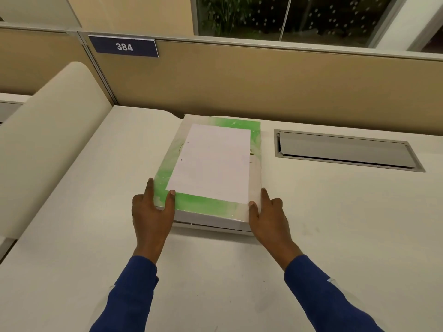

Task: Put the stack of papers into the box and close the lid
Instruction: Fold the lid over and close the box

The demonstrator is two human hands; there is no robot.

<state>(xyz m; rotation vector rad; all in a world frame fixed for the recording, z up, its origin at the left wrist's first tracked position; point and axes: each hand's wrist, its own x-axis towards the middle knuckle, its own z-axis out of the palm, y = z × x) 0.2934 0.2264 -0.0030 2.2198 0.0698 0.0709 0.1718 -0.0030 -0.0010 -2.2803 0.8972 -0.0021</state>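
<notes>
Box lid [191,204] with paper sheet [211,164] on top, left hand [153,207] and right hand [266,212] grasping its near corners

Box [211,226]: lying flat on the cream desk [335,212], near the far partition [263,82].
Lid [203,204]: green and white, sitting slightly raised at the near edge.
Papers [211,164]: white sheets resting on top of the lid.
Left hand [151,212]: gripping the near-left lid corner.
Right hand [266,216]: gripping the near-right lid corner.
Cable hatch [345,149]: lying right of the box.
Sign [123,46]: showing 384, far left.
</notes>
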